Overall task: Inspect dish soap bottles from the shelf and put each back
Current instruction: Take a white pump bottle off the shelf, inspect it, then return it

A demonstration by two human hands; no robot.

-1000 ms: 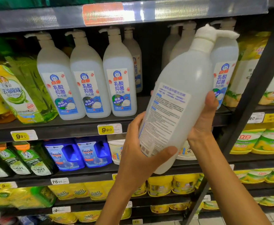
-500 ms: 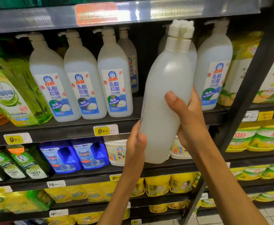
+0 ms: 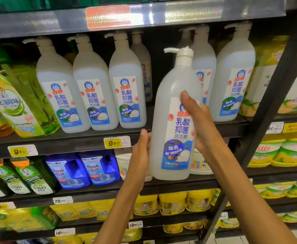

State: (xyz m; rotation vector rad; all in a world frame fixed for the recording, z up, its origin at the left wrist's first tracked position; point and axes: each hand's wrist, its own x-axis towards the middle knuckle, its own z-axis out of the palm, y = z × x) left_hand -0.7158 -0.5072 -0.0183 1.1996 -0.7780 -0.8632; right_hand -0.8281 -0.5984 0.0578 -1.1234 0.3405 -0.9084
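Note:
I hold a white pump bottle of dish soap [image 3: 175,131] upright in front of the shelf, its blue and red front label facing me and its spout pointing left. My right hand [image 3: 199,120] grips its right side, thumb across the label. My left hand [image 3: 139,155] touches its lower left side with straight fingers. Behind it, a gap shows in the row of matching white bottles [image 3: 93,95] on the shelf [image 3: 84,140]; more of them stand at the right [image 3: 233,85].
Green and yellow refill pouches [image 3: 12,106] crowd the shelf's left end. Blue Finish jugs [image 3: 84,169] and white tubs sit one shelf down, yellow packs [image 3: 172,201] lower still. A dark upright post [image 3: 270,110] slants along the right, with another shelving bay beyond it.
The bottle has turned from tilted with its back label toward me to upright with its front label facing me, spout now left. My right hand shifted round to the front.

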